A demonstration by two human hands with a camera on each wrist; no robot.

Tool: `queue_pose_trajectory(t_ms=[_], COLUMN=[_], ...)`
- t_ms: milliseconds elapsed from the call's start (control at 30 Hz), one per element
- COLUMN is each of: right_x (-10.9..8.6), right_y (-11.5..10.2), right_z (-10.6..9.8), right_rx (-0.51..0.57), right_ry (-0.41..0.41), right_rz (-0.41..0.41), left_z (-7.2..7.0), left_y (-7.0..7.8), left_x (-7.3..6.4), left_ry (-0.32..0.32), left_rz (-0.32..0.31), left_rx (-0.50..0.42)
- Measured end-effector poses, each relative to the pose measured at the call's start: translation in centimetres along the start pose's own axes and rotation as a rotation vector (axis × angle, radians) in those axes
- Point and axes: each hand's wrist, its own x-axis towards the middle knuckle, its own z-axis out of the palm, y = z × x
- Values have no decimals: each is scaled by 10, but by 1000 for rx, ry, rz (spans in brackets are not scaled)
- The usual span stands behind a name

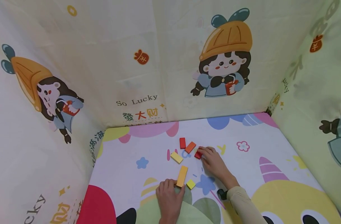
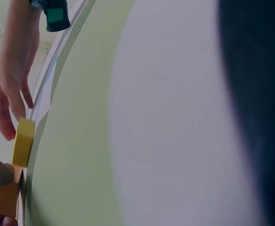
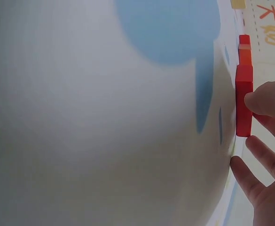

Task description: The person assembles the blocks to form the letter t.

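My left hand (image 1: 169, 197) grips the near end of a long light-orange block (image 1: 182, 175) between thumb and fingers. Just right of that block lies a small yellow block (image 1: 191, 184); in the left wrist view the yellow block (image 2: 23, 146) appears just past the held orange block (image 2: 8, 199). Farther out, my right hand (image 1: 216, 165) pinches a red block (image 1: 197, 155), its thumb lying on the red block's side (image 3: 243, 106) in the right wrist view. An orange block (image 1: 190, 147) and another red block (image 1: 182, 143) lie beyond it. A pale yellow block (image 1: 177, 157) lies between the hands.
A printed cloth (image 1: 125, 183) with cartoon shapes covers the table. Patterned curtains (image 1: 176, 77) rise at the back and both sides. A dark wrist device (image 1: 222, 194) sits at my right sleeve (image 1: 243, 203).
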Motion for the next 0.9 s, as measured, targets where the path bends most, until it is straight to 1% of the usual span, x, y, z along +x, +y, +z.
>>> queue_pose_trajectory(t_ms=[100, 167, 267, 400, 600, 700, 900], right_x=[1, 1, 2, 4, 5, 5, 6], right_y=[-1, -1, -1, 0, 2, 2, 1], right_z=[0, 0, 1, 2, 5, 6, 6], right_rx=[-6, -17, -35, -48, -62, -62, -77], right_ry=[5, 4, 5, 26, 59, 55, 37], right_rz=[5, 8, 6, -18, -47, -42, -25], left_z=[1, 2, 3, 4, 4, 4, 7], left_y=[2, 3, 4, 5, 8, 10, 15], left_x=[-1, -1, -1, -1, -1, 0, 2], left_ry=[-42, -58, -60, -63, -89, -105, -116], left_rz=[-23, -28, -24, -19, -23, -24, -28], left_rx=[11, 15, 15, 22, 38, 46, 65])
